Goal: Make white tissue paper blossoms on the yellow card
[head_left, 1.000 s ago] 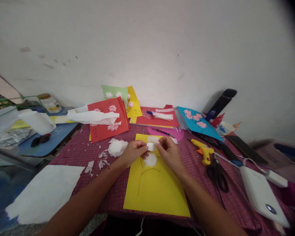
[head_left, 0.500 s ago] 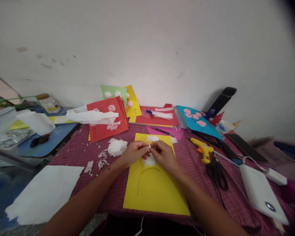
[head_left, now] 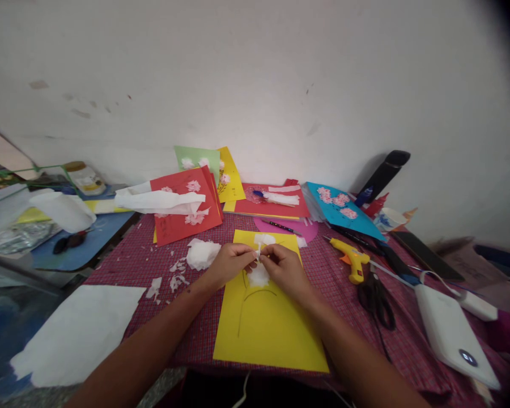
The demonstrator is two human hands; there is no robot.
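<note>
Over a yellow sheet of paper (head_left: pixel 272 334) with dark curved pencil lines, both my hands meet. My left hand (head_left: pixel 233 263) and my right hand (head_left: pixel 284 269) are closed, pinching a small twisted piece of white tissue paper (head_left: pixel 258 253) between their fingertips. White tissue squares (head_left: pixel 258 276) lie on the yellow sheet below the fingers, with another white tissue piece just above them. A crumpled stack of white tissue (head_left: pixel 202 255) rests left of my left hand, with torn scraps (head_left: pixel 178 282) beside it.
A yellow glue gun (head_left: pixel 351 258), black scissors (head_left: pixel 376 300) and a white power bank (head_left: pixel 454 334) lie to the right. Flower-decorated cards, red (head_left: pixel 187 221) and blue (head_left: pixel 344 209), stand behind. A large white tissue sheet (head_left: pixel 79 334) hangs over the left edge.
The fingertips have shifted slightly on the white tissue piece, and more of it shows above them. Both hands stay in nearly the same place.
</note>
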